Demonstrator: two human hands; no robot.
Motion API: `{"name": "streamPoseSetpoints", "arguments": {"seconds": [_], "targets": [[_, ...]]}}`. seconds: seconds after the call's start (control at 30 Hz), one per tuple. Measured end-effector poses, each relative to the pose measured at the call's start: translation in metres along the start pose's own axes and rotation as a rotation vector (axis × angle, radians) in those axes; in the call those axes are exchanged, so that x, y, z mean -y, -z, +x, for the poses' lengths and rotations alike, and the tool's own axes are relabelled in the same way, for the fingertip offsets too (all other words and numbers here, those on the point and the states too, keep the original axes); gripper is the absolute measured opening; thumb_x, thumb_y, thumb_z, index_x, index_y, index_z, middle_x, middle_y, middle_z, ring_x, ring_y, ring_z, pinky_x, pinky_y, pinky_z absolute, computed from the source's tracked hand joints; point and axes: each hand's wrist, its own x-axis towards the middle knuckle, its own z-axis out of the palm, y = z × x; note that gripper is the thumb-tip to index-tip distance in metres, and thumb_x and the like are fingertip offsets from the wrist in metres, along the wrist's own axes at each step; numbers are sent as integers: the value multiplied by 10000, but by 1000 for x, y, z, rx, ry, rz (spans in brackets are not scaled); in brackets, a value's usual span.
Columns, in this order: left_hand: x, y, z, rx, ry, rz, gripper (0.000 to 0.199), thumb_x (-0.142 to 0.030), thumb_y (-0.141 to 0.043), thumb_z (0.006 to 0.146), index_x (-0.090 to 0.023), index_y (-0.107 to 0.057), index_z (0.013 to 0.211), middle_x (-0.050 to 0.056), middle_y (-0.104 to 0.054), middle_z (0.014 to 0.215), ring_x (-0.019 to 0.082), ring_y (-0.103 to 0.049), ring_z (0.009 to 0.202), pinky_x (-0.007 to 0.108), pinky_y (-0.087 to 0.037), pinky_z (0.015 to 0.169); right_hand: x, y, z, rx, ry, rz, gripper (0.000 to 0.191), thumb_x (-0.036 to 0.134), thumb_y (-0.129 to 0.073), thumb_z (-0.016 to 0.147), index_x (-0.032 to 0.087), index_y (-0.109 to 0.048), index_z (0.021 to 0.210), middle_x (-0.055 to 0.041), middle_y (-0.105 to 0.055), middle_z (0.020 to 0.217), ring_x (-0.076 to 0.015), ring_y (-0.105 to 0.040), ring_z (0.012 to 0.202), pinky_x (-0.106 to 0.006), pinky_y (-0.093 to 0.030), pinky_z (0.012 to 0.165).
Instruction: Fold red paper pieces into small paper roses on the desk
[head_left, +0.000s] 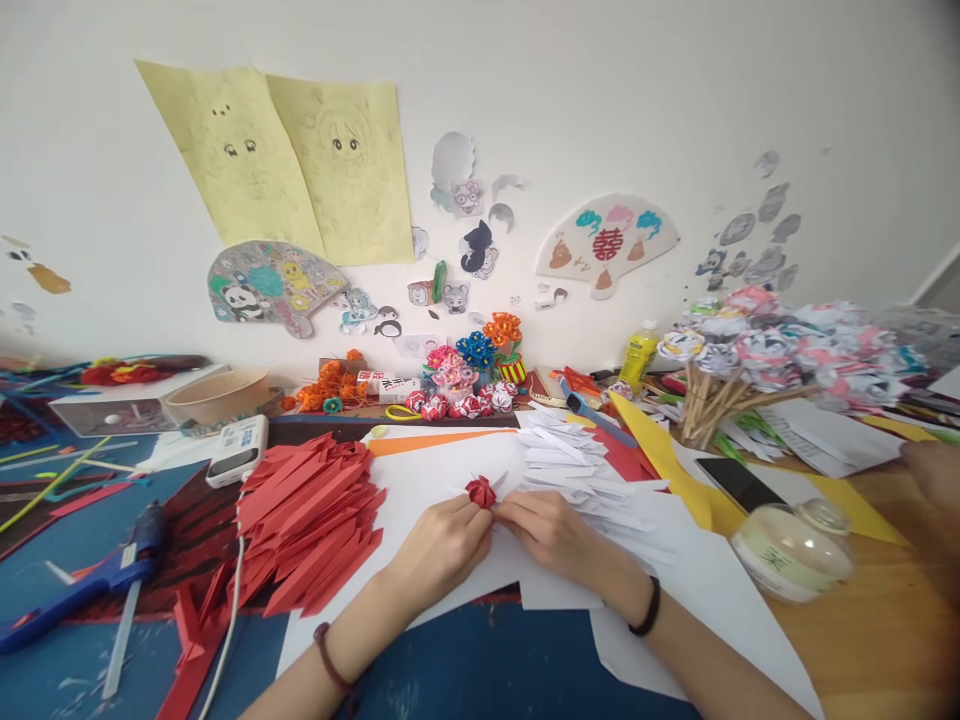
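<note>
Between my two hands, above the white paper sheet [450, 470], sits a small folded red and white paper flower [481, 491]. My left hand [446, 540] has its fingers closed on the flower's lower left side. Pressed against its lower right side are the pinched fingers of my right hand [547, 530]. My fingertips partly hide the flower's underside. To the left lies a heap of folded red paper strips [307, 520]. On the right, close by my right hand, are many folded white paper strips [577, 470].
A blue glue gun [127, 565] lies at the left, near a white power bank [238, 450] with a cable. Finished red and white paper balls [469, 404] stand at the back. At the right are a phone [739, 485], a clear bottle [795, 550] and another person's hand [934, 475].
</note>
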Motion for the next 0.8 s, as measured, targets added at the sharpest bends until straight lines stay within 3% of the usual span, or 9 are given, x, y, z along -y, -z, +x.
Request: {"name": "streamPoseSetpoints", "arguments": {"seconds": [0.2, 0.47, 0.67, 0.8], "targets": [[-2, 3, 2, -25, -15, 21, 231, -151, -421, 975, -179, -488, 756, 11, -552, 705, 160, -511, 639, 298, -406, 574, -2, -2, 0, -79, 10, -11, 232, 108, -379, 1000, 157, -604, 969, -52, -616, 805, -162, -548, 698, -292, -417, 642], [-1, 2, 2, -32, -76, -3, 257, -142, -398, 980, -174, -504, 748, 15, -549, 692, 156, -508, 624, 288, -403, 554, -1, 0, -1, -8, 32, -5, 235, 81, -370, 982, 158, -591, 1002, -53, -621, 850, -164, -554, 725, -290, -401, 636], [-2, 8, 5, 57, -2, -138, 224, -186, -387, 1001, -173, -504, 811, 19, -569, 753, 152, -531, 671, 274, -433, 597, -3, 0, -2, -29, -16, 34, 208, 85, -385, 974, 168, -575, 985, -49, -621, 856, -163, -559, 735, -282, -412, 662], [-4, 9, 4, 53, 94, -198, 158, -179, -367, 1004, -177, -513, 945, 30, -593, 828, 167, -553, 735, 279, -452, 636, -4, 0, 0, -83, -58, 44, 172, 112, -413, 986, 181, -570, 964, -36, -625, 851, -156, -564, 727, -272, -408, 668]]}}
